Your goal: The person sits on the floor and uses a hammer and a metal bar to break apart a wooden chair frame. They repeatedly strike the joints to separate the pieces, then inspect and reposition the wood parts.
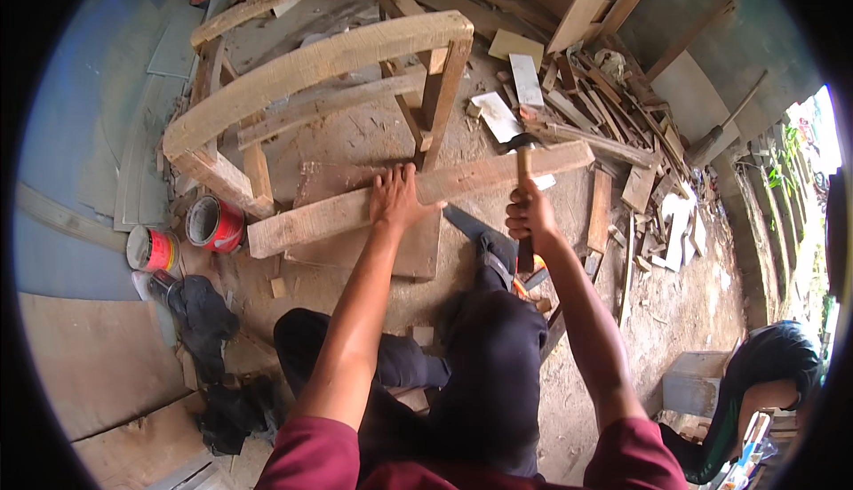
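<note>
**Hammer raised over a plank on the workshop floor**

The person's left hand [395,199] presses flat, fingers spread, on a long wooden plank [355,208] that lies across a board on the dusty floor [675,312]. The right hand [530,216] is closed around the handle of a hammer [522,161], whose head sits just above the plank's far end. Behind the plank stands a rough wooden frame [311,63]. Two red paint cans [215,223] lie to the left, and scrap wood [622,108] is piled to the right.
</note>
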{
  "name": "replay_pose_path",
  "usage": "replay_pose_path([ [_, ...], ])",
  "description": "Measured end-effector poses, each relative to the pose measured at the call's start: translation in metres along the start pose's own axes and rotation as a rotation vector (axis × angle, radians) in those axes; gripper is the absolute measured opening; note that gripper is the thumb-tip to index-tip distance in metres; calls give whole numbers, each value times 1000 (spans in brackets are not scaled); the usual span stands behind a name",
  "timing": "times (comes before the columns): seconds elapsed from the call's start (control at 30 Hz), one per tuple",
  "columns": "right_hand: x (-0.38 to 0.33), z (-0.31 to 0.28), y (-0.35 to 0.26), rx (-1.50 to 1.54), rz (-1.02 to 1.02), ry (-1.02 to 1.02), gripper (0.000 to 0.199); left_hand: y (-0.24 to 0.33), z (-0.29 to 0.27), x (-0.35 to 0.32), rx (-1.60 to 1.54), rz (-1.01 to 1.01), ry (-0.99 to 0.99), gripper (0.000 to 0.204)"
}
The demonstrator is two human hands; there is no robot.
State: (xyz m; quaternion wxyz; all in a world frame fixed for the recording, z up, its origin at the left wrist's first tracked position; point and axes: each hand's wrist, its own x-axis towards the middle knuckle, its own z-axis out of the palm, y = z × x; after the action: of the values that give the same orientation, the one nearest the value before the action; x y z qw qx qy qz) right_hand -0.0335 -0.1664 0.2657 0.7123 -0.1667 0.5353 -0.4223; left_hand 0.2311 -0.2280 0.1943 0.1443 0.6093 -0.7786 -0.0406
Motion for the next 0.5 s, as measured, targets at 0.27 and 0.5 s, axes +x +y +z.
replay_pose_path([
  [0.27,-113,13,-22,-37,-194,-417,55,11,-10,-8,-54,-3,-14,95],
  [0.5,-186,42,-21,-290,-384,-247,51,2,-14,-53,-118,-114,-68,93],
])
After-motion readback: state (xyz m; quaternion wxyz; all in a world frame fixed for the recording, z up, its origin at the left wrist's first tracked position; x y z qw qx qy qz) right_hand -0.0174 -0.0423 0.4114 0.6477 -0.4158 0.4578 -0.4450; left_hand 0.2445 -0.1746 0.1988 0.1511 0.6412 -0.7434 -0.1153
